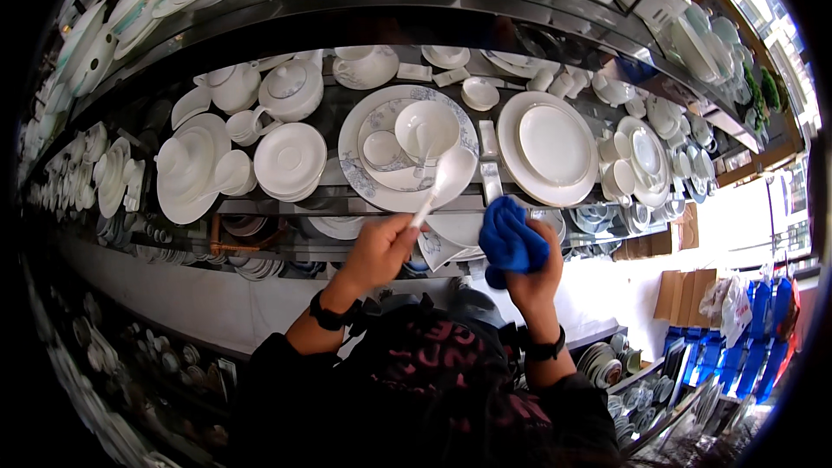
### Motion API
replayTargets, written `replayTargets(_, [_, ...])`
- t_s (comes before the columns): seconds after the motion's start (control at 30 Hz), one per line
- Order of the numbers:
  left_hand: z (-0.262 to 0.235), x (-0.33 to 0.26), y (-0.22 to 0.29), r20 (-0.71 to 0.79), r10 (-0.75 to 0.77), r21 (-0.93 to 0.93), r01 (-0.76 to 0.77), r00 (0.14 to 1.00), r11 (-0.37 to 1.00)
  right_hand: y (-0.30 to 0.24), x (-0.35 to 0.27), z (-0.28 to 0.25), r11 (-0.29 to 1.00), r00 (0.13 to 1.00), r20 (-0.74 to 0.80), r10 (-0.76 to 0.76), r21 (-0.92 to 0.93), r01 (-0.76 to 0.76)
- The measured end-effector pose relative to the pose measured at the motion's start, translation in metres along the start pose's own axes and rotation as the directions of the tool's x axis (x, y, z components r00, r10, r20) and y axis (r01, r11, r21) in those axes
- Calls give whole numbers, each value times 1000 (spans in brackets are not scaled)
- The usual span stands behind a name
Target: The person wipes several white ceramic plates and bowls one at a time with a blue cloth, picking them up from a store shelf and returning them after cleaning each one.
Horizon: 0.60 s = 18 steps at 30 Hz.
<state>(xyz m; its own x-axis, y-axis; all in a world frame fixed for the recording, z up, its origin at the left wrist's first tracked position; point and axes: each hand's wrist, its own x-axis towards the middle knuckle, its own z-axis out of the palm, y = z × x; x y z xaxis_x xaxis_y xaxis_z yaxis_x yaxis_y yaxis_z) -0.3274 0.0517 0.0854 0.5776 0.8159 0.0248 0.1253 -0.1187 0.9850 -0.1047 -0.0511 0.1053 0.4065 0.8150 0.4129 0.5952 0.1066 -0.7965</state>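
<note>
My left hand (378, 251) is closed round the handle of a large white serving spoon (454, 172). The spoon's bowl points away from me and overlaps the near right rim of a blue-patterned plate (354, 175) in the picture. On that plate rest a smaller patterned plate, a white bowl (428, 126) with a small spoon (421, 149), and a little cup (381, 149). A bunched blue cloth (511, 238) is gripped in my right hand (539, 276), just right of the spoon. The cloth hides some of those fingers.
Shelves of white tableware surround me. Left of the patterned set are stacked saucers (290, 160) and a lidded teapot (291, 89); to the right, stacked white plates (556, 146). An upper shelf (390, 19) crosses beyond. Blue crates (737, 342) and a cardboard box (685, 296) stand at the right.
</note>
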Motion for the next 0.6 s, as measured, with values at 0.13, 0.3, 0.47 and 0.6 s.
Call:
replayTargets(0.13, [19,-20,11,36,238,154,-241,971,958,-20,32,30,921,947,24,-321,-224,318])
replayTargets(0.3, [27,-26,-5,53,358,279,-358,932,891,-16,0,46,993,991,63,-118,6,118])
replayTargets(0.47, [27,-29,-10,64,306,312,-310,950,898,-8,-4,39,999,974,226,-31,37,24])
replayTargets(0.6, [38,-28,-4,55,269,271,-273,962,923,0,7,37,998,998,31,-59,40,58])
